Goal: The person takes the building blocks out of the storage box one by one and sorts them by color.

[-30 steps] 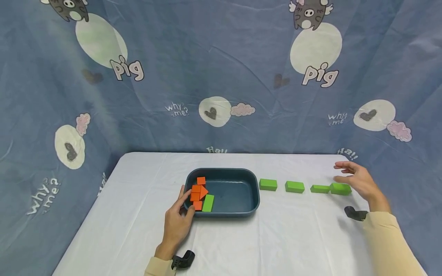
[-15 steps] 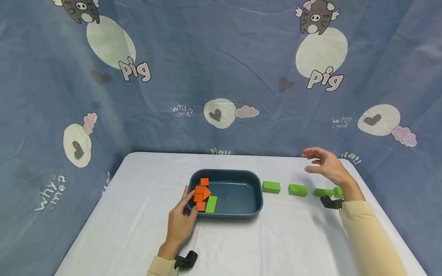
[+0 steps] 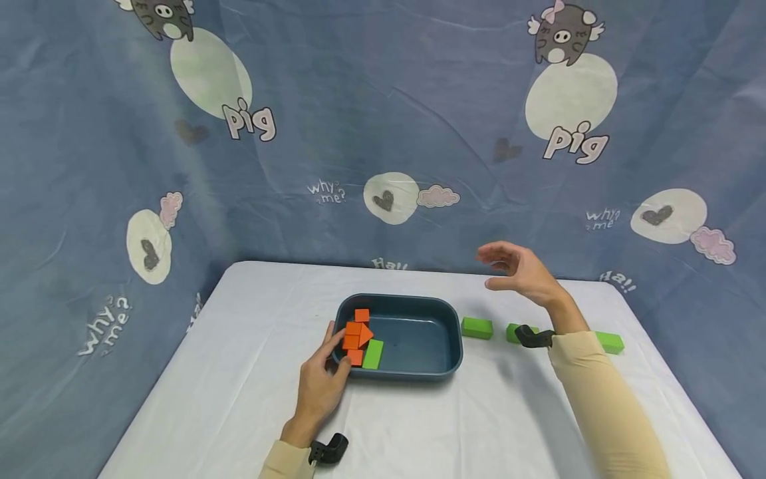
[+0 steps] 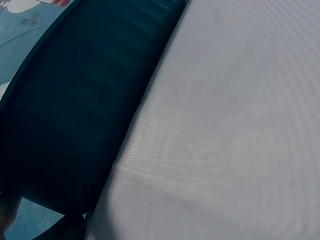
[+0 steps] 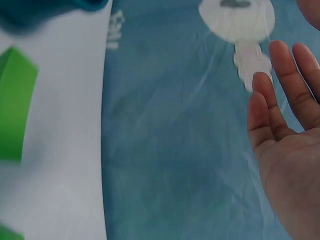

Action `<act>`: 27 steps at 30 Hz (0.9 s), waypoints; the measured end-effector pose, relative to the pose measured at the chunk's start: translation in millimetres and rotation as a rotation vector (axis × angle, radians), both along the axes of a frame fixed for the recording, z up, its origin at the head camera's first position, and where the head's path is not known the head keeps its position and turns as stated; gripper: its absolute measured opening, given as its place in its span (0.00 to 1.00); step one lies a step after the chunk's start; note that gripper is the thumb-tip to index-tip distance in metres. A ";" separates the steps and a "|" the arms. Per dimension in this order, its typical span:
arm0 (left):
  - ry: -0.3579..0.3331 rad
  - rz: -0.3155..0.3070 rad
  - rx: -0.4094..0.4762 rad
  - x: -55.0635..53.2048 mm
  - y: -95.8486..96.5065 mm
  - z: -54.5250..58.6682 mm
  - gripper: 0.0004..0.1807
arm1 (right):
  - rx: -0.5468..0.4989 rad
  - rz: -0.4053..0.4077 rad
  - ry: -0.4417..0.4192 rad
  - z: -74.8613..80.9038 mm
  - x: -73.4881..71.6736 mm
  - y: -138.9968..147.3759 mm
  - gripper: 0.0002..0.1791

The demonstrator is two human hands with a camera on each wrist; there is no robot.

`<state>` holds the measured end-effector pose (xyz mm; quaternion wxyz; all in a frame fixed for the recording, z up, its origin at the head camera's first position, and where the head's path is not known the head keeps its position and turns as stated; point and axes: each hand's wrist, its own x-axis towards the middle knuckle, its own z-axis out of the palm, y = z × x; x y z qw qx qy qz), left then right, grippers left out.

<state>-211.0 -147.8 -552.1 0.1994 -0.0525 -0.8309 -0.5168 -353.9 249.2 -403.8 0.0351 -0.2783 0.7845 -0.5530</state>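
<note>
In the head view, a dark blue rectangular bin [image 3: 407, 374] stands mid-table. My left hand [image 3: 320, 389] holds its near left corner, thumb at the front wall and fingers over the left rim. Several orange blocks [image 3: 355, 357], one of them triangular [image 3: 366, 334], lie in the bin's left end beside a green block [image 3: 373, 354]. My right hand [image 3: 520, 273] is raised behind the row of green blocks, holding nothing; its fingers are bent and its thumb stands apart. The right wrist view shows that bare palm [image 5: 295, 165]. The bin's dark side [image 4: 75, 100] fills much of the left wrist view.
Right of the bin, green rectangular blocks lie in a row: one close to the bin [image 3: 477, 327], one partly behind the wrist camera [image 3: 532, 337], one partly behind the sleeve [image 3: 610, 342]. A blue printed cloth [image 3: 335, 233] hangs behind the white-covered table [image 3: 395, 432].
My right hand has moved left and up from the far right green block, empty throughout. The left hand keeps its place on the bin. The whole head view has shifted slightly.
</note>
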 end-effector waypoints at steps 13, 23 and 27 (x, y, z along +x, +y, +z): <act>0.005 -0.011 0.010 -2.0 -1.2 -0.6 0.30 | -0.051 0.198 -0.063 -10.4 -14.8 -69.4 0.31; 0.008 -0.013 0.013 -1.6 -0.2 0.9 0.29 | -0.007 0.311 -0.099 -34.4 -17.8 -114.0 0.26; 0.006 -0.011 0.015 -0.8 -0.5 1.5 0.29 | 0.017 0.348 -0.115 -44.7 -16.7 -128.5 0.24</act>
